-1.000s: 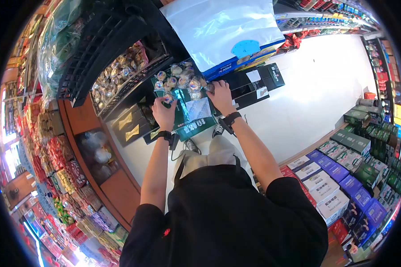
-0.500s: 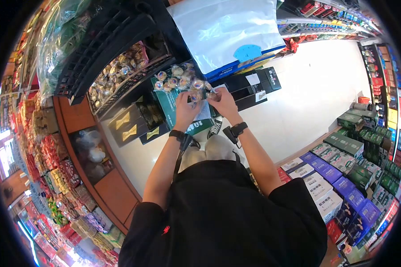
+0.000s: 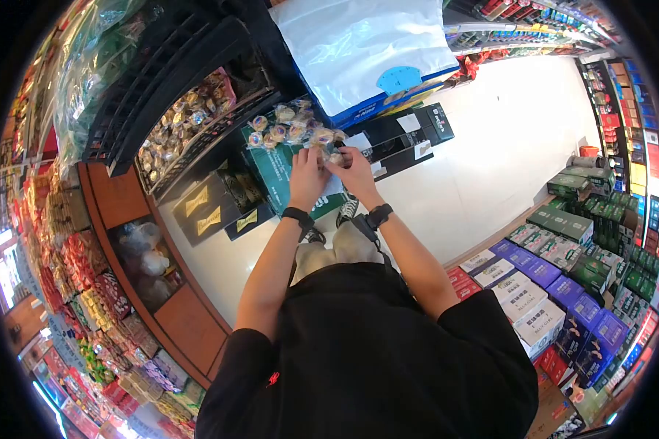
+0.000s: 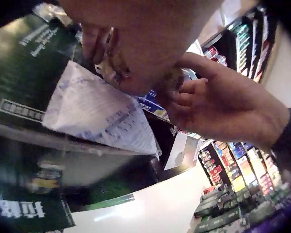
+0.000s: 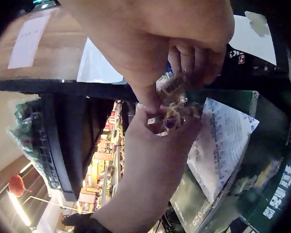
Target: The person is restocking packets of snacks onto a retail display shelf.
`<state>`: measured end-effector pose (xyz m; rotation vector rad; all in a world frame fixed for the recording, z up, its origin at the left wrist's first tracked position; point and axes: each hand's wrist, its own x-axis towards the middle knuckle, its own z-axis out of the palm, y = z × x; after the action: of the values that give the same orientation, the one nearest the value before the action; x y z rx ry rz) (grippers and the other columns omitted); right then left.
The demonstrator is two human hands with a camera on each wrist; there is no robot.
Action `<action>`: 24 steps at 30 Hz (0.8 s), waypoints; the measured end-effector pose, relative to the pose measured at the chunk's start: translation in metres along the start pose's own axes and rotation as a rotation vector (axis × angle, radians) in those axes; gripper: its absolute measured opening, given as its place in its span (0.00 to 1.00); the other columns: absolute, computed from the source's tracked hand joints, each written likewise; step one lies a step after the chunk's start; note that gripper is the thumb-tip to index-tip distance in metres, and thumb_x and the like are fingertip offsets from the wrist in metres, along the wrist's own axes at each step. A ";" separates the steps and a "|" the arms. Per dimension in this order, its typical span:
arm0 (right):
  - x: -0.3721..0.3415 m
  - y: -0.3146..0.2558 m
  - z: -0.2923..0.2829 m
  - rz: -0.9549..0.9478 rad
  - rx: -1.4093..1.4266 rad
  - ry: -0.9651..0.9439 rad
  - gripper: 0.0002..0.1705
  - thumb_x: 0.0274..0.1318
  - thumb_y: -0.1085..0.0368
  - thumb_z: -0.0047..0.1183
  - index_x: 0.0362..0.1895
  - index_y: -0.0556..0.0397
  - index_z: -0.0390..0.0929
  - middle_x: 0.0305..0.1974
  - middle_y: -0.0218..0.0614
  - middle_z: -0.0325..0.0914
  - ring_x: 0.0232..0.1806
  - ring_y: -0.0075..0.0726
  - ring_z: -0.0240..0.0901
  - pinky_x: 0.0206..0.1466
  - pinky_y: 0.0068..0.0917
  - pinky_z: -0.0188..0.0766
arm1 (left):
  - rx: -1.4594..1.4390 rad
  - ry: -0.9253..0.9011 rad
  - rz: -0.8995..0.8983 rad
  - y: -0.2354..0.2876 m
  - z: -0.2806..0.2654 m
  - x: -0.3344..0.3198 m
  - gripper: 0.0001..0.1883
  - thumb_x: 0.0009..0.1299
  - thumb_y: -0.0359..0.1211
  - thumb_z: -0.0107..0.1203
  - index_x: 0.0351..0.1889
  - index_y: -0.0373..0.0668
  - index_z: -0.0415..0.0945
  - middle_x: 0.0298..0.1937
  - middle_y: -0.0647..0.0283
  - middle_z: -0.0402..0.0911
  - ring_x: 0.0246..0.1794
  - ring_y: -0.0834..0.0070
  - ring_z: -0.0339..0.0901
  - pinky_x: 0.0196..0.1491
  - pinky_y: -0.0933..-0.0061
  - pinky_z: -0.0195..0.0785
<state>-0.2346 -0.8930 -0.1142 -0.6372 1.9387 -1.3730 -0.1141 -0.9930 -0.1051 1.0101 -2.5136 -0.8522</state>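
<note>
Above a green carton (image 3: 269, 175), my two hands meet over a small cellophane-wrapped snack (image 5: 172, 119). My left hand (image 3: 309, 177) pinches its wrapper between thumb and fingers. From the other side my right hand (image 3: 356, 177) grips the clear wrapping, its fingers curled close to the left fingertips. Several more round snacks in clear, gold-toned wrappers (image 3: 278, 132) lie bunched on the carton beyond the hands. Under them is a printed white sheet (image 4: 94, 109), lying on the carton top and partly hidden by my hands in the head view.
A black crate (image 3: 220, 121) full of wrapped snacks stands at the left. White plastic covers a blue box (image 3: 359, 113) at the back. Black cartons (image 3: 436, 124) lie right of the green one. Stacked drink cartons (image 3: 534, 314) line the right side, and a brown cabinet (image 3: 121, 197) the left.
My hands were apart on either side of the carton a second ago. They came together over the printed sheet, and now both hold the wrapped snack, with the fingertips closer together.
</note>
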 end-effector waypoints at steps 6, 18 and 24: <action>-0.008 -0.016 0.034 -0.134 -0.036 0.033 0.34 0.46 0.55 0.76 0.53 0.60 0.78 0.47 0.45 0.81 0.50 0.47 0.80 0.52 0.41 0.76 | 0.036 0.021 -0.064 -0.010 -0.033 -0.016 0.32 0.56 0.26 0.69 0.61 0.40 0.72 0.51 0.51 0.76 0.55 0.47 0.73 0.58 0.52 0.71; -0.025 -0.034 0.053 -0.422 -0.502 -0.099 0.27 0.52 0.58 0.68 0.56 0.51 0.79 0.54 0.41 0.81 0.63 0.51 0.73 0.64 0.48 0.70 | 0.025 -0.067 -0.110 -0.036 -0.039 -0.038 0.30 0.68 0.32 0.65 0.67 0.34 0.68 0.58 0.46 0.77 0.58 0.46 0.75 0.60 0.54 0.71; 0.041 0.008 -0.022 -0.303 -0.626 0.237 0.21 0.53 0.64 0.69 0.52 0.49 0.82 0.47 0.42 0.79 0.53 0.53 0.73 0.56 0.49 0.71 | 0.166 -0.026 -0.012 -0.035 -0.036 -0.034 0.33 0.69 0.39 0.67 0.68 0.36 0.67 0.61 0.50 0.76 0.59 0.47 0.74 0.60 0.52 0.71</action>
<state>-0.2782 -0.9054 -0.1266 -1.1391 2.5724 -1.0260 -0.0544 -1.0046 -0.1008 1.0720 -2.6380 -0.6729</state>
